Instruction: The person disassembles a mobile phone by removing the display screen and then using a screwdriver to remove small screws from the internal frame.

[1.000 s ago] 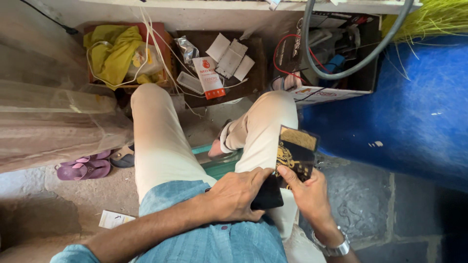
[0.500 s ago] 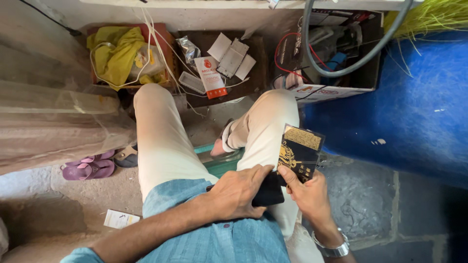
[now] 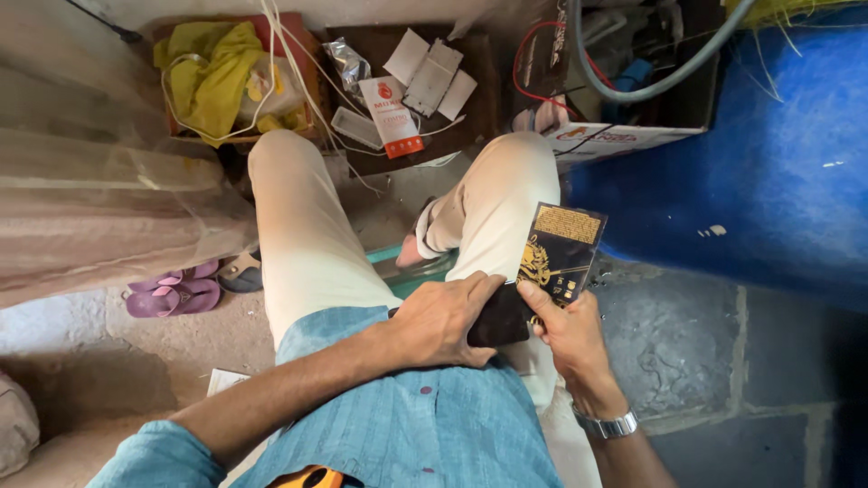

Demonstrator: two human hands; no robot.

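At the far left of the frame a translucent plastic sheet [image 3: 99, 208] hangs over a dusty stone floor [image 3: 81, 361], with purple sandals [image 3: 172, 294] lying just below it. In the upper left, a box [image 3: 298, 36] holds a yellow cloth [image 3: 212, 77] and white cords. At upper centre a dark tray [image 3: 479, 99] carries small white packets and a white-and-orange carton [image 3: 391, 116]. Below, the seated person's beige-trousered legs [image 3: 307, 244] fill the middle. The left hand [image 3: 443, 321] lies curled over a dark flat object [image 3: 502, 321] on the lap, fingers closed on its edge. Just right of it, the right hand [image 3: 570, 339] (a metal watch on its wrist) pinches the lower end of a black card with gold print [image 3: 561, 253], held upright beside the right knee. A cardboard box of cables [image 3: 624, 136] sits upper right; a blue surface [image 3: 768, 172] fills the right side above grey stone slabs [image 3: 687, 352].
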